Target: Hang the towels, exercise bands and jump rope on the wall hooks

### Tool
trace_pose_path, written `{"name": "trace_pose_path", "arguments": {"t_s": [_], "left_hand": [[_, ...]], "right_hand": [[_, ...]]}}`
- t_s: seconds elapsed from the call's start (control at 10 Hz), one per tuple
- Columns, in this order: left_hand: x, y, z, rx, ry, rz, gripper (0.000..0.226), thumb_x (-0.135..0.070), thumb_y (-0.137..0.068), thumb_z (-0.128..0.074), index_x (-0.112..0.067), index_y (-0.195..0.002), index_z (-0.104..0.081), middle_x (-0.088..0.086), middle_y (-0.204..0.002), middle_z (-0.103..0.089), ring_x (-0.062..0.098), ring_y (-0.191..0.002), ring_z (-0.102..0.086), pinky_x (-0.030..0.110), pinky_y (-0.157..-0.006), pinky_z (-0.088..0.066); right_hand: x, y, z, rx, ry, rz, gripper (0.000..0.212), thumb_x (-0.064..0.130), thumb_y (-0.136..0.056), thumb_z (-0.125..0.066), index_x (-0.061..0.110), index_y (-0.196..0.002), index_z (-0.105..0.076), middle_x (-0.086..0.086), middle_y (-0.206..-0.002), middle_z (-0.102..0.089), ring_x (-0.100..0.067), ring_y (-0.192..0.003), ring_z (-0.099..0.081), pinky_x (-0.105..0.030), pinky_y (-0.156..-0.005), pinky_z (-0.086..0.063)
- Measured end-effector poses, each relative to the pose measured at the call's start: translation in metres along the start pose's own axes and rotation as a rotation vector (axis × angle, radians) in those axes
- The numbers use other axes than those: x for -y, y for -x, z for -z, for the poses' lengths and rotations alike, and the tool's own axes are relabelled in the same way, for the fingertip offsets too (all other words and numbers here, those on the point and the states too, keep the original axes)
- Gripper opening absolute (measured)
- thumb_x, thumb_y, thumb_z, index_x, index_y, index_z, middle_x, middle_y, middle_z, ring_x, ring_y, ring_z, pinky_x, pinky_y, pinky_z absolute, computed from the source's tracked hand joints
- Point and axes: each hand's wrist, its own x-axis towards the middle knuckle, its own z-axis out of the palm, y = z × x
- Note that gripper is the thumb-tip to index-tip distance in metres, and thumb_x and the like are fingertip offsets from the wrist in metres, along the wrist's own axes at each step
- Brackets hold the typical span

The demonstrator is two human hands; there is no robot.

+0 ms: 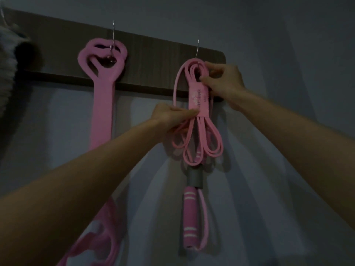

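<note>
**Operator:** Where is the jump rope (197,100)?

**Inspector:** It hangs against the wall (269,45) as a coiled bundle. Its top loops are at the right-hand hook (197,48) on the board (153,60). A pink wrap (198,104) binds the middle of the bundle, and the striped handle (189,217) hangs at the bottom.

**Operator:** How do the hands hold it?

**Inspector:** The right hand (222,81) pinches the top loops, with its fingers (211,66) curled round them just beside the hook. The left hand (171,116) pinches the lower edge of the wrap from the left side.

**Operator:** Which relation governs the next move?

**Inspector:** The long axis of the bundle runs vertically, straight down from the hook. The right hand is nearer the hook, so the seating probably depends on it, while the left hand only steadies the bundle. The loops appear to pass over the hook tip. Full seating cannot be confirmed in this dim view.

**Operator:** What else is there?

**Inspector:** An exercise band (102,104) hangs from the left-hand hook (113,35). A grey towel (9,54) shows at the far left edge.
</note>
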Motion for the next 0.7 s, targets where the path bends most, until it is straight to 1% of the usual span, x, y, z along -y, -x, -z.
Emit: {"name": "trace_pose_path", "arguments": {"t_s": [0.1,0.2,0.3,0.4,0.5,0.6,0.7], "left_hand": [[0.005,-0.002,0.003,-0.041,-0.114,-0.056,0.023,-0.023,-0.073,-0.078,-0.006,-0.085,-0.069,0.004,-0.071,-0.068,0.004,-0.043,-0.062,0.013,-0.043,-0.048],[0.015,-0.002,0.004,-0.065,-0.208,-0.133,0.026,-0.028,-0.072,-0.078,-0.01,-0.09,-0.072,0.002,-0.076,-0.07,0.007,-0.06,-0.066,0.019,-0.061,-0.056],[0.02,0.003,0.003,-0.076,-0.195,-0.152,0.023,-0.027,-0.075,-0.076,-0.01,-0.09,-0.072,0.006,-0.08,-0.072,0.015,-0.071,-0.069,0.026,-0.072,-0.058],[0.021,0.008,0.007,-0.087,-0.187,-0.164,0.019,-0.027,-0.077,-0.075,-0.012,-0.088,-0.072,0.008,-0.081,-0.073,0.019,-0.074,-0.071,0.032,-0.076,-0.059],[0.02,0.013,0.015,-0.099,-0.227,-0.188,0.021,-0.029,-0.077,-0.074,-0.015,-0.092,-0.073,0.004,-0.08,-0.073,0.015,-0.068,-0.07,0.03,-0.071,-0.059],[0.02,0.021,0.028,-0.114,-0.285,-0.249,0.025,-0.032,-0.076,-0.075,-0.016,-0.095,-0.074,-0.001,-0.077,-0.072,0.011,-0.059,-0.067,0.026,-0.062,-0.059],[0.018,0.032,0.043,-0.182,-0.352,-0.317,0.032,-0.031,-0.079,-0.073,-0.016,-0.107,-0.071,0.0,-0.086,-0.073,0.01,-0.066,-0.067,0.019,-0.066,-0.055]], "right_hand": [[-0.001,0.006,0.0,-0.017,0.121,0.072,0.048,0.013,-0.085,-0.065,0.016,-0.132,-0.051,-0.002,-0.116,-0.064,-0.01,-0.096,-0.062,-0.025,-0.082,-0.054],[-0.001,0.013,-0.001,0.005,0.225,0.138,0.045,0.015,-0.085,-0.064,0.016,-0.129,-0.054,-0.003,-0.112,-0.067,-0.01,-0.094,-0.062,-0.021,-0.082,-0.051],[0.0,0.022,-0.002,0.069,0.316,0.18,0.041,0.02,-0.085,-0.064,0.016,-0.125,-0.059,-0.007,-0.102,-0.069,-0.02,-0.088,-0.066,-0.025,-0.075,-0.056],[0.002,0.031,0.001,0.104,0.355,0.162,0.035,0.02,-0.085,-0.064,0.013,-0.118,-0.063,-0.008,-0.098,-0.07,-0.019,-0.08,-0.065,-0.027,-0.071,-0.057],[0.008,0.046,0.007,0.142,0.351,0.096,0.031,0.017,-0.084,-0.064,0.016,-0.115,-0.066,-0.006,-0.09,-0.07,-0.018,-0.075,-0.062,-0.028,-0.07,-0.053],[0.016,0.062,0.014,0.186,0.345,0.034,0.036,0.017,-0.085,-0.064,0.019,-0.121,-0.062,-0.002,-0.087,-0.068,-0.009,-0.076,-0.057,-0.013,-0.065,-0.045],[0.027,0.078,0.021,0.172,0.383,0.012,0.038,0.022,-0.085,-0.065,0.021,-0.123,-0.061,-0.001,-0.1,-0.07,-0.002,-0.075,-0.054,-0.008,-0.064,-0.039]]}}
